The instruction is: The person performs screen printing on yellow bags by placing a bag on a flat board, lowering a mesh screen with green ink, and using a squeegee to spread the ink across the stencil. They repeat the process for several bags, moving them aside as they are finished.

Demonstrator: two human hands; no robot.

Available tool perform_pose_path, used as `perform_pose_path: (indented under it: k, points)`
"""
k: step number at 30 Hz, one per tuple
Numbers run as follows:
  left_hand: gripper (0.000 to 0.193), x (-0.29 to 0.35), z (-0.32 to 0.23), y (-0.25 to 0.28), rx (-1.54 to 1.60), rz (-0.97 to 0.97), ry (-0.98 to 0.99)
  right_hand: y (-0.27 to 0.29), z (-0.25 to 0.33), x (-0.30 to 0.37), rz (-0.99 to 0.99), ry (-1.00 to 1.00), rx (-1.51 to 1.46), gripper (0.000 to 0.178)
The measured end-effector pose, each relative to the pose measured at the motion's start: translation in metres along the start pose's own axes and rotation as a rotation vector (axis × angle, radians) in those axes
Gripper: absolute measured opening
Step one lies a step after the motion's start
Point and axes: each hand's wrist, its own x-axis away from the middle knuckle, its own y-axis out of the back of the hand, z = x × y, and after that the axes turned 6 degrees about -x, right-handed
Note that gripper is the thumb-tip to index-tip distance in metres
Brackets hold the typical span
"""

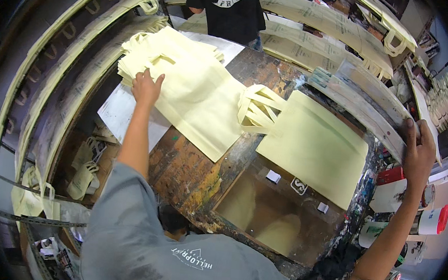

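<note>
A pile of pale yellow tote bags [135, 62] lies at the far left of the worktable. One tote bag [200, 106] on top slants out toward the middle of the table. My left hand [146, 87] touches the pile's left side, near a handle, its thumb and fingers apart. Another yellow tote bag [315, 147] lies flat at the right, its handles [258, 108] looped toward the pile. Raised beyond it is a screen-printing frame [361, 101], its mesh side mostly hidden. My right hand [418, 147] grips the frame's near right end.
The paint-stained worktable [180, 163] has a glossy inset panel [240, 199] near me. Racks [54, 90] of bags stand left, with more bag-laden shelves [318, 16] behind. A person in a black shirt [223, 13] stands across the table. Paint tubs [428, 222] crowd the right.
</note>
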Motion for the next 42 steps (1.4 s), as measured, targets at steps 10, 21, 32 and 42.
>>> perform_pose_path:
  k: [10,21,32,42]
  points:
    - [0.074,-0.136,0.101,-0.058,0.037,0.155,-0.099,0.002,0.007,0.01,-0.067,0.067,0.021,0.067]
    - [0.055,0.128,-0.289,0.006,0.815,0.417,-1.115,0.005,0.015,0.002,-0.065,0.038,0.037,0.069]
    - [0.116,0.225,-0.569,-0.04,0.438,0.445,-1.294,0.015,0.014,0.0,0.058,0.024,0.035,0.071]
    - [0.122,0.225,-0.548,-0.036,0.38,0.426,-1.168,0.039,0.02,-0.01,0.196,0.004,-0.038,0.069]
